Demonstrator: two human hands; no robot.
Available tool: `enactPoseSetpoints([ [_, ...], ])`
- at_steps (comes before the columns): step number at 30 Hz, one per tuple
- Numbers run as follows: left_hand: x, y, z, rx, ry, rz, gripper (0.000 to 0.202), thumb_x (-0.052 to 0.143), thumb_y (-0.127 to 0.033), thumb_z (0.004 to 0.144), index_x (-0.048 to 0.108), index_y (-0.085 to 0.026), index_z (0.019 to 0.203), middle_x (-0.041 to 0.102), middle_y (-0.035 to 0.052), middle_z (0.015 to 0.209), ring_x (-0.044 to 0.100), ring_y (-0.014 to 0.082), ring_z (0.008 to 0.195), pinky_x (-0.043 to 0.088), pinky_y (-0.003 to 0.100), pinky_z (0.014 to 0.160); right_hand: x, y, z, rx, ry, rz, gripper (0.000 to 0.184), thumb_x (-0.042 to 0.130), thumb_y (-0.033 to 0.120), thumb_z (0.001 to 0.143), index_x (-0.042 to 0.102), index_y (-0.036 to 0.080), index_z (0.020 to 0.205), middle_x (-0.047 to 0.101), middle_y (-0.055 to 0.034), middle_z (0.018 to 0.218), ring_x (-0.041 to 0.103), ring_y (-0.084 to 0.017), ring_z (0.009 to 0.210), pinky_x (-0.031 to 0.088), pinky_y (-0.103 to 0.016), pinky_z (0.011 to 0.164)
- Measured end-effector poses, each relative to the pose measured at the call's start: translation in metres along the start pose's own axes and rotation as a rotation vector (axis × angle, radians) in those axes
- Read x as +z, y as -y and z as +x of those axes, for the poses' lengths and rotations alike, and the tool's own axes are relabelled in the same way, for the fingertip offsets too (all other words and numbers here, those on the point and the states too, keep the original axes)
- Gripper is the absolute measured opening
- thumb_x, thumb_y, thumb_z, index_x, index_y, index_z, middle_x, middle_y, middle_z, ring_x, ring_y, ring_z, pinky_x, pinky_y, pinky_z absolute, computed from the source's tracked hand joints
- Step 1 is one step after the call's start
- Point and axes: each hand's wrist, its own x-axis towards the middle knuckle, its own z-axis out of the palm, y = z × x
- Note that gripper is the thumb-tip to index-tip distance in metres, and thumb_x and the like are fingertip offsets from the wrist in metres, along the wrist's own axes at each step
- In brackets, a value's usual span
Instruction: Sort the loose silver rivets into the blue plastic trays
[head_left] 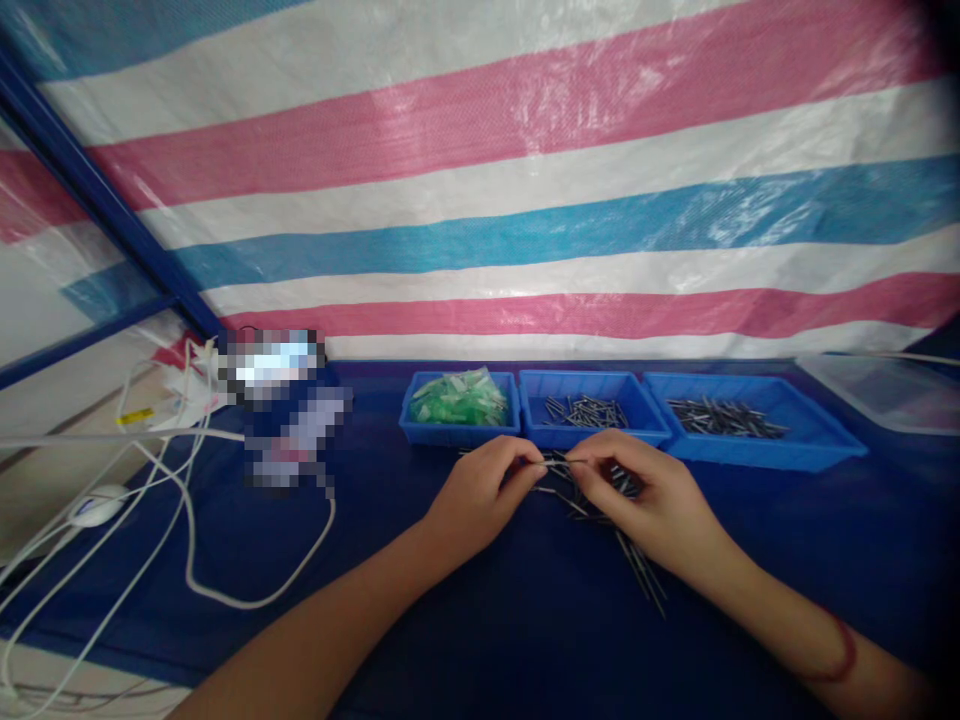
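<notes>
My left hand (484, 490) and my right hand (649, 495) face each other just in front of the bins. Both have thumb and forefinger pinched on a thin metal rod (556, 463) that spans the short gap between them; whether it is one piece or two cannot be made out. Below and behind my right hand lies a loose pile of slim dark metal rods (641, 565) on the blue table (480, 620), partly hidden by the fingers. Short metal pins (589, 411) lie in the middle blue bin (536, 388), and darker ones (724, 418) fill part of the right bin (821, 435).
Green plastic packets (459, 400) sit in the left bin (450, 434). A clear plastic tray (892, 395) stands at the far right. White cables (191, 560) sprawl over the table's left side, near a pixelated device (274, 365). A striped sheet (525, 230) hangs behind.
</notes>
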Motion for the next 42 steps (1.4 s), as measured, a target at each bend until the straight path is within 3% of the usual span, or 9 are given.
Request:
enactPoseSetpoints([
  [6, -0.002, 0.001, -0.001, 0.016, -0.041, 0.013, 0.02, 0.046, -0.032, 0.094, 0.058, -0.017, 0.1, 0.065, 0.0032, 0.092, 0.06, 0.0149, 0.082, 0.045, 0.026, 0.079, -0.006, -0.004, 0.005, -0.089, 0.044, -0.076, 0.01, 0.052, 0.024, 0.089, 0.061, 0.021, 0.086, 0.064, -0.0031, 0.081, 0.059, -0.016, 0.075, 0.046, -0.03, 0.069],
  [10, 0.001, 0.003, -0.002, 0.102, 0.065, 0.164, 0.028, 0.048, -0.032, 0.093, 0.055, -0.017, 0.115, 0.062, 0.0069, 0.104, 0.057, 0.019, 0.097, 0.044, 0.032, 0.088, -0.041, -0.014, 0.015, -0.125, -0.185, -0.348, 0.009, 0.054, 0.025, 0.087, 0.06, 0.021, 0.083, 0.063, -0.0037, 0.079, 0.058, -0.017, 0.07, 0.044, -0.03, 0.065],
  [13, 0.003, 0.005, -0.004, 0.128, 0.15, 0.344, 0.029, 0.052, -0.034, 0.091, 0.059, -0.021, 0.115, 0.057, 0.008, 0.116, 0.053, 0.023, 0.104, 0.043, 0.038, 0.09, -0.076, -0.034, 0.02, -0.049, -0.374, -0.656, 0.013, 0.049, 0.027, 0.087, 0.059, 0.021, 0.08, 0.059, -0.0057, 0.075, 0.055, -0.02, 0.067, 0.04, -0.034, 0.064],
  [18, 0.005, 0.008, -0.006, 0.115, 0.208, 0.457, 0.025, 0.049, -0.034, 0.092, 0.063, -0.023, 0.111, 0.058, 0.0057, 0.112, 0.053, 0.0219, 0.1, 0.043, 0.037, 0.087, -0.103, -0.082, 0.018, 0.015, -0.374, -0.98, 0.021, 0.044, 0.031, 0.087, 0.056, 0.022, 0.073, 0.056, -0.0062, 0.07, 0.056, -0.025, 0.068, 0.041, -0.038, 0.062],
  [22, 0.004, 0.01, -0.004, 0.147, 0.215, 0.451, 0.024, 0.043, -0.028, 0.096, 0.064, -0.02, 0.104, 0.059, 0.0049, 0.106, 0.053, 0.0184, 0.093, 0.043, 0.032, 0.084, -0.096, -0.083, 0.019, 0.005, -0.417, -1.022, 0.023, 0.044, 0.032, 0.087, 0.061, 0.02, 0.076, 0.057, -0.0087, 0.074, 0.059, -0.031, 0.081, 0.043, -0.046, 0.073],
  [27, 0.006, 0.01, -0.003, 0.118, 0.212, 0.479, 0.023, 0.041, -0.026, 0.096, 0.063, -0.02, 0.099, 0.061, 0.0035, 0.098, 0.053, 0.018, 0.088, 0.041, 0.032, 0.079, -0.073, -0.04, 0.022, -0.097, -0.448, -0.835, 0.019, 0.049, 0.029, 0.088, 0.064, 0.019, 0.081, 0.062, -0.0117, 0.087, 0.058, -0.028, 0.088, 0.042, -0.046, 0.082],
  [31, 0.007, 0.007, -0.002, 0.068, 0.134, 0.474, 0.02, 0.042, -0.028, 0.096, 0.061, -0.021, 0.098, 0.062, 0.0021, 0.098, 0.053, 0.019, 0.089, 0.04, 0.034, 0.077, -0.041, -0.015, 0.017, -0.28, -0.273, -0.581, 0.012, 0.057, 0.027, 0.085, 0.064, 0.018, 0.08, 0.064, -0.0081, 0.085, 0.057, -0.023, 0.084, 0.045, -0.039, 0.077],
  [36, 0.007, 0.004, 0.0, 0.052, 0.024, 0.33, 0.02, 0.04, -0.027, 0.097, 0.058, -0.019, 0.096, 0.061, 0.0032, 0.098, 0.053, 0.018, 0.092, 0.04, 0.032, 0.082, -0.005, -0.002, 0.007, -0.279, -0.036, -0.414, 0.016, 0.059, 0.028, 0.085, 0.063, 0.017, 0.095, 0.064, -0.0091, 0.095, 0.058, -0.023, 0.092, 0.046, -0.039, 0.083],
  [42, 0.008, 0.003, 0.0, 0.08, 0.023, 0.271, 0.02, 0.039, -0.029, 0.097, 0.057, -0.019, 0.096, 0.062, 0.0037, 0.099, 0.055, 0.0181, 0.094, 0.04, 0.032, 0.083, 0.006, -0.001, 0.003, -0.191, -0.016, -0.196, 0.012, 0.052, 0.024, 0.09, 0.062, 0.021, 0.086, 0.066, -0.0054, 0.086, 0.061, -0.019, 0.085, 0.049, -0.034, 0.078],
])
